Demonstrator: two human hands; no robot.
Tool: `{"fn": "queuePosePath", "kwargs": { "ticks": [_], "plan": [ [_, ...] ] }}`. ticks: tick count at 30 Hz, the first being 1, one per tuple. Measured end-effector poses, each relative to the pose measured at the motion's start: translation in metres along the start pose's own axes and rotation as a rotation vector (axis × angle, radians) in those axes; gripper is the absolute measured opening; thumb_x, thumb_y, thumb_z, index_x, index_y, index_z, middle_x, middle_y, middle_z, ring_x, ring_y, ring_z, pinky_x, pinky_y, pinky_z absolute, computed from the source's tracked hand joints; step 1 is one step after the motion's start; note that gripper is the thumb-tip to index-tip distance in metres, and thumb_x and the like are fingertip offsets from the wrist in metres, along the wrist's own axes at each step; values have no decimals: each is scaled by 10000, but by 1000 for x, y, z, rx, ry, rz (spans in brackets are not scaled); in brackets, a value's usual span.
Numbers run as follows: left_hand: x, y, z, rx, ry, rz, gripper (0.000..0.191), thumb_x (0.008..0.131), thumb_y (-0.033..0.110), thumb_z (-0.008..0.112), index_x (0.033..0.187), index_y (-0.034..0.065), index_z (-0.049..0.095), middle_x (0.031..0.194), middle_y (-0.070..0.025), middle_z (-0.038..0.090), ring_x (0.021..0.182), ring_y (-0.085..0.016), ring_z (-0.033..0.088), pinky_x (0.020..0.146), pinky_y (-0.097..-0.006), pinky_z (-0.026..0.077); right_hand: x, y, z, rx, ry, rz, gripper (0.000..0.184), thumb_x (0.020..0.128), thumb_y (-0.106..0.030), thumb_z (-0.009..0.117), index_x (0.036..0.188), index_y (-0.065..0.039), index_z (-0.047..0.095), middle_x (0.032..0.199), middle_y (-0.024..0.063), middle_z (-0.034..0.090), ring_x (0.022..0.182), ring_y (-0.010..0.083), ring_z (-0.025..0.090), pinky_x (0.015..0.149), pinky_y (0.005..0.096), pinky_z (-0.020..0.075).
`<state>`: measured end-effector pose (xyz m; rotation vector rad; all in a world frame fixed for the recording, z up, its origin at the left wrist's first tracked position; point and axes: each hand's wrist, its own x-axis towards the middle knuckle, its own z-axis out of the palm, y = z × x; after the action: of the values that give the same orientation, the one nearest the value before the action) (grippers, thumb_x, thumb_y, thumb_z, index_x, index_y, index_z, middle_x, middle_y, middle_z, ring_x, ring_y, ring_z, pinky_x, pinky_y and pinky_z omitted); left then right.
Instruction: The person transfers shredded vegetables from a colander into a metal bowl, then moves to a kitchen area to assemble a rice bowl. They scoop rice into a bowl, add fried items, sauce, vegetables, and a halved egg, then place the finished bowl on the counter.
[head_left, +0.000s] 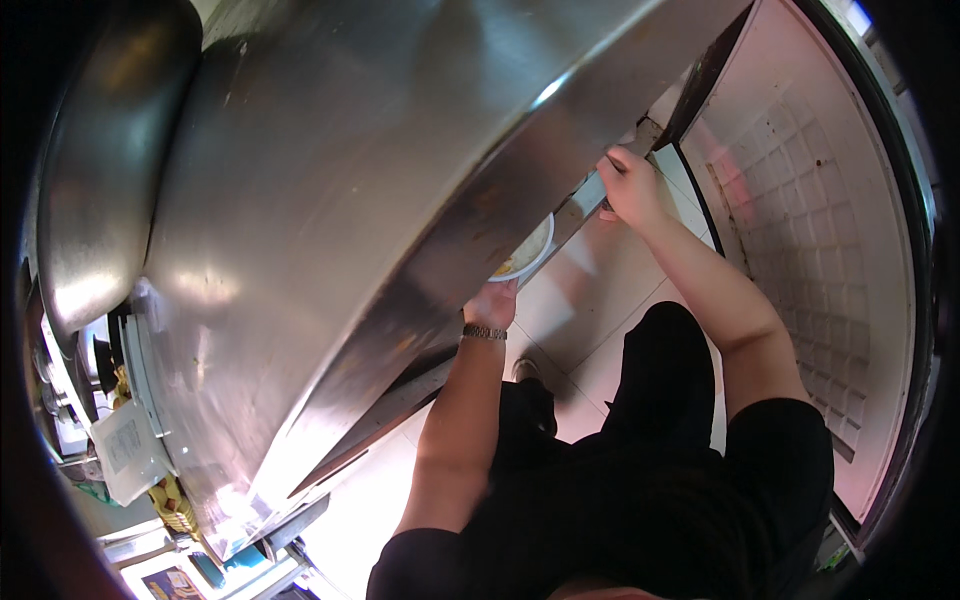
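Observation:
A white bowl (533, 251) with pale and yellowish food shows partly below the front edge of a stainless steel counter (315, 187). My left hand (491, 304), with a metal bracelet on the wrist, holds the bowl at its near side, fingers reaching under it. My right hand (636, 184) is farther along, at the end of a pale ledge (589, 196) below the counter. Its fingers are curled and partly hidden, so what they hold cannot be made out.
An open cabinet door (802, 247) with a gridded inner panel and dark gasket stands at the right. Tiled floor (592, 322) lies below. At the lower left are a translucent plastic container (129, 454) with a label and yellow egg trays (172, 506).

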<state>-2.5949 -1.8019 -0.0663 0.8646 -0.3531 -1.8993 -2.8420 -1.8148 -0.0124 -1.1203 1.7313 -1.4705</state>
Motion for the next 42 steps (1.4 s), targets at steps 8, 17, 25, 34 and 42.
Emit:
{"fn": "queuePosePath", "kwargs": {
  "ticks": [8,17,25,34,42],
  "plan": [
    [-7,13,-19,-8,115,9,779,866,606,494,1455,162,245,1496,-43,295,1377,-261,283,1135,-448,232,44,53,39,-816,-183,-10,259,883,-234,530,1104,-231,664,955,86,681,859,299,623,719,417,510],
    [-13,15,-21,14,93,31,783,859,601,510,1452,161,251,1483,-42,320,1365,-260,306,1123,-457,262,17,70,34,-351,-192,108,289,890,-307,584,1076,-106,675,953,177,662,844,345,642,750,385,511],
    [-4,7,-19,43,74,61,769,849,560,562,1438,153,282,1461,-46,359,1335,-259,362,1093,-452,328,-26,36,11,-201,-169,-17,264,904,-237,599,1043,-25,672,832,126,692,704,184,641,653,289,490],
    [2,-2,-14,-38,179,25,669,888,520,540,1404,143,345,1441,-45,388,1333,-255,360,1102,-445,301,21,48,10,412,103,844,169,902,-231,575,987,-115,665,812,17,649,493,55,326,419,228,287],
    [9,-8,-1,-18,227,5,668,905,547,490,1423,166,310,1457,-47,360,1341,-252,348,1105,-449,293,26,31,-11,377,38,604,206,887,-249,610,1021,-102,663,848,-3,658,662,59,449,523,210,360]
  ]
}}
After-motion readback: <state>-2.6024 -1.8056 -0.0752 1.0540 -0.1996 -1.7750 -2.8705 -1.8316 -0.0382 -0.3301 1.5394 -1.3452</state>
